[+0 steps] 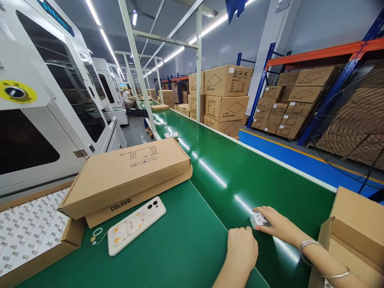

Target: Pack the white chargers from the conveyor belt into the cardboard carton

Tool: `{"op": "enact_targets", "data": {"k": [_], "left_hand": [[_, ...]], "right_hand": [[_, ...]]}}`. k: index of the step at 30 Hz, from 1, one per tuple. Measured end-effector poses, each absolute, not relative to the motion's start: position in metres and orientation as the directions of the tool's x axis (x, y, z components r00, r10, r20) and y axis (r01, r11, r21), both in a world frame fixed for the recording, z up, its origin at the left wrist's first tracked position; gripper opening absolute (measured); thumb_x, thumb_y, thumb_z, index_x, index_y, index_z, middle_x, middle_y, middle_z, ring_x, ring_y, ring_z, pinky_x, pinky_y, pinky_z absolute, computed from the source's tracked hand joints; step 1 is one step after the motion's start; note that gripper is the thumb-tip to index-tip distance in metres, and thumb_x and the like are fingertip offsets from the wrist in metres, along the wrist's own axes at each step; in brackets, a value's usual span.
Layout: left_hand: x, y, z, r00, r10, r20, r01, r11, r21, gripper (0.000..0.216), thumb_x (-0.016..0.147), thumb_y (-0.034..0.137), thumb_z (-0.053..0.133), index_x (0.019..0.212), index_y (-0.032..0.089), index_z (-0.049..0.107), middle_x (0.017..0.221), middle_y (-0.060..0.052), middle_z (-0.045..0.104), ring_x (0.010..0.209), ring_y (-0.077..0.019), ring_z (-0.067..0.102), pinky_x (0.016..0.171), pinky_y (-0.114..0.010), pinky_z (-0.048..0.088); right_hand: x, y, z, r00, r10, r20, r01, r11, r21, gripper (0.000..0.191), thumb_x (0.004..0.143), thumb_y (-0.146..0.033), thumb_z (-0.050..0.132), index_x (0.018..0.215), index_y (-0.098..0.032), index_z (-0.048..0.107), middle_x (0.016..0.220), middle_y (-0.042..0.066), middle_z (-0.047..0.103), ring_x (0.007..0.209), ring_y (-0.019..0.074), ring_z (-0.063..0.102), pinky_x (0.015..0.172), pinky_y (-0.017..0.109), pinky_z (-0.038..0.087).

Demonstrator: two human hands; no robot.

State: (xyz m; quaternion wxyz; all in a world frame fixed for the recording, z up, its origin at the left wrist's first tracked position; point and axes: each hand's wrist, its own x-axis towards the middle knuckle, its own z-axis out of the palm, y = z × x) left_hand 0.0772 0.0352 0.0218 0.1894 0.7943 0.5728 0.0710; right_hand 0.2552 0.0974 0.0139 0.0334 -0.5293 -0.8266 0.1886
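My right hand (277,226) lies on the green conveyor belt (240,180), its fingers closed over a small white flat item (258,219). A silver bracelet sits on that wrist. My left hand (241,246) rests just left of it at the belt's edge, curled into a loose fist with nothing visible in it. A phone in a white cartoon case (136,225) with a ring strap lies face down on the green bench to the left. Two stacked flat cardboard boxes (129,176) sit beyond the phone.
An open carton of small white packets (30,232) is at lower left. Cardboard boxes (357,228) stand at lower right. White machines (45,100) line the left. Stacked cartons (226,100) and blue racks (300,100) stand beyond the belt. A seated person (128,97) works far down the line.
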Motion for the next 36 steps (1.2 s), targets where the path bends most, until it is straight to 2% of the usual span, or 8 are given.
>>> {"op": "enact_targets", "data": {"k": [6,12,14,17,19,22,27,36], "left_hand": [[0.078,0.035,0.02,0.326,0.94,-0.096,0.885,-0.268,0.38,0.027,0.086,0.023,0.033,0.091,0.016,0.057,0.086,-0.007,0.064,0.081,-0.0214,0.061,0.068,-0.031,0.043],[0.078,0.035,0.014,0.312,0.946,-0.085,0.898,-0.265,0.352,0.027,0.087,0.025,0.031,0.088,0.017,0.056,0.085,-0.006,0.064,0.078,-0.0202,0.061,0.066,-0.03,0.042],[0.078,0.036,0.014,0.309,0.946,-0.093,0.9,-0.26,0.348,0.027,0.086,0.025,0.031,0.088,0.017,0.056,0.085,-0.006,0.064,0.078,-0.02,0.061,0.066,-0.03,0.042],[0.079,0.037,0.014,0.303,0.949,-0.087,0.903,-0.257,0.344,0.027,0.086,0.024,0.031,0.088,0.017,0.057,0.085,-0.006,0.064,0.077,-0.0196,0.061,0.066,-0.029,0.041],[0.079,0.037,0.014,0.298,0.951,-0.079,0.906,-0.256,0.337,0.026,0.086,0.024,0.031,0.088,0.018,0.057,0.084,-0.005,0.065,0.077,-0.0191,0.061,0.066,-0.029,0.041],[0.079,0.038,0.015,0.298,0.952,-0.075,0.91,-0.26,0.323,0.024,0.086,0.024,0.033,0.086,0.019,0.057,0.083,-0.004,0.065,0.078,-0.0184,0.061,0.066,-0.028,0.04],[0.081,0.037,0.017,0.291,0.952,-0.094,0.919,-0.25,0.304,0.027,0.089,0.024,0.029,0.089,0.019,0.056,0.085,-0.003,0.065,0.08,-0.0172,0.061,0.067,-0.026,0.039],[0.085,0.031,0.022,0.236,0.963,-0.13,0.954,-0.205,0.219,0.03,0.09,0.024,0.027,0.091,0.02,0.057,0.091,-0.003,0.065,0.085,-0.0165,0.059,0.07,-0.025,0.037]], "right_hand": [[0.254,0.086,0.014,-0.384,0.913,-0.14,0.886,0.32,-0.336,0.051,0.076,-0.052,0.048,0.122,-0.031,0.045,0.116,0.01,0.051,0.101,0.028,0.05,0.072,0.038,0.045],[0.256,0.079,0.026,-0.349,0.93,-0.118,0.831,0.248,-0.498,0.036,0.082,-0.052,0.037,0.09,-0.025,0.059,0.083,0.004,0.059,0.078,0.0219,0.056,0.07,0.035,0.045],[0.262,0.066,0.039,-0.265,0.942,-0.205,0.669,0.026,-0.742,0.038,0.083,-0.055,0.033,0.097,-0.026,0.054,0.076,0.001,0.058,0.069,0.0184,0.056,0.06,0.03,0.046],[0.27,0.025,0.057,-0.158,0.923,-0.352,0.076,-0.344,-0.936,0.038,0.081,-0.059,0.035,0.103,-0.029,0.046,0.071,-0.001,0.054,0.063,0.0175,0.055,0.051,0.028,0.044],[0.274,-0.009,0.063,-0.121,0.911,-0.394,-0.237,-0.412,-0.88,0.037,0.08,-0.059,0.036,0.101,-0.031,0.045,0.074,-0.001,0.056,0.065,0.0179,0.056,0.051,0.028,0.044],[0.277,-0.052,0.058,-0.135,0.895,-0.426,-0.496,-0.433,-0.753,0.035,0.078,-0.062,0.036,0.09,-0.03,0.046,0.075,-0.001,0.057,0.062,0.0167,0.056,0.048,0.027,0.042],[0.28,-0.081,0.044,-0.336,0.9,-0.277,-0.518,-0.422,-0.744,0.053,0.061,-0.077,0.041,0.063,-0.024,0.036,0.052,-0.003,0.049,0.042,0.0144,0.049,0.048,0.03,0.038],[0.261,-0.11,0.06,-0.405,0.908,-0.108,-0.715,-0.389,-0.582,0.054,0.086,-0.059,0.018,0.076,-0.021,0.055,0.065,0.003,0.06,0.057,0.0161,0.056,0.058,0.029,0.036]]}}
